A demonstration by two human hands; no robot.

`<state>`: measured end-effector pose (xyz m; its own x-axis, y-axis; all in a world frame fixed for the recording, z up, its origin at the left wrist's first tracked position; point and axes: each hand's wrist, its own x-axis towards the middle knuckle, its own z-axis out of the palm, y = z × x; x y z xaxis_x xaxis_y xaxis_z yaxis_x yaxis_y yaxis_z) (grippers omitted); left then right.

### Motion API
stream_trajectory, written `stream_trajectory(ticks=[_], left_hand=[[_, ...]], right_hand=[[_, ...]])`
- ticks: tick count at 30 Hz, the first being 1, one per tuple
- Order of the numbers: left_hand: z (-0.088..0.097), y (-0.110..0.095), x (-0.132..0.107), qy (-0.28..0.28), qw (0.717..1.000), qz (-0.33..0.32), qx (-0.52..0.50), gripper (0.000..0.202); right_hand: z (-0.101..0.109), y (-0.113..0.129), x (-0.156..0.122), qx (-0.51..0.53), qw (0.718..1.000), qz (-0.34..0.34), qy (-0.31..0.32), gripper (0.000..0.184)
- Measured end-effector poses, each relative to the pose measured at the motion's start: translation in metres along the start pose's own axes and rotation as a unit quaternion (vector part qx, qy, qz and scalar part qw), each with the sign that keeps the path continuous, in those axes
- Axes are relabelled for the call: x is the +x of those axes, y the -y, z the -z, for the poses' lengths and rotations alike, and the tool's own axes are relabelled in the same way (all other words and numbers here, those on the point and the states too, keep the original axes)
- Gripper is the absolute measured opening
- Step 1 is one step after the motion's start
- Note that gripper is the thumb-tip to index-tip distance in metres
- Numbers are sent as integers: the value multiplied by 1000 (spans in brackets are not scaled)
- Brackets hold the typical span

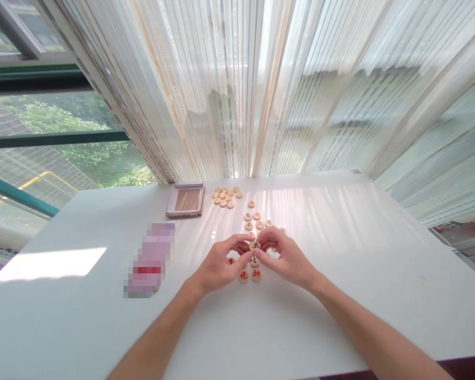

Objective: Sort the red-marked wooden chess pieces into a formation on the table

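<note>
Between the fingertips of both my hands is a round wooden Chinese chess piece (255, 246) with a black character facing up. My left hand (221, 262) pinches it from the left, and my right hand (283, 256) from the right. Just below it on the table lies another black-marked piece (255, 261), partly covered. Nearer to me lie two red-marked pieces, a left one (243, 276) and a right one (256, 275). Beyond my fingers, several more red and black pieces (259, 225) lie face up; my hands hide some of them.
A cluster of blank-side-up pieces (222, 196) lies at the back of the white table (103, 322). Left of it stands an open shallow box (185, 200). A blurred-out pinkish object (149, 261) lies on the left. Curtains (237, 105) hang behind the table's far edge.
</note>
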<state>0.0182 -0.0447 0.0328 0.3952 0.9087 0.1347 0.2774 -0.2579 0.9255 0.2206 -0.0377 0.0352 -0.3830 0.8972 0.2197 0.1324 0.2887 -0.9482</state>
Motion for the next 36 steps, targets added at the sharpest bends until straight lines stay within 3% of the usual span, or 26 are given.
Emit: stream_trajectory(ticks=[7,15,23,36], left_hand=[[-3,-2,-2,29,999,-15,3,27],[-1,2,1,5,1000,-19,5,27],[2,5,2,-24,999,0,-37,32],[5,3,3,8,993,40,-106,24]], right_hand=[[-1,0,0,-18,999,-23,-24,19],[0,-2,-1,-13,1000,-20,-18,10],[0,-1,-1,-8,1000,-4,1,19],[-2,0,0,-22,1000,18,4,12]])
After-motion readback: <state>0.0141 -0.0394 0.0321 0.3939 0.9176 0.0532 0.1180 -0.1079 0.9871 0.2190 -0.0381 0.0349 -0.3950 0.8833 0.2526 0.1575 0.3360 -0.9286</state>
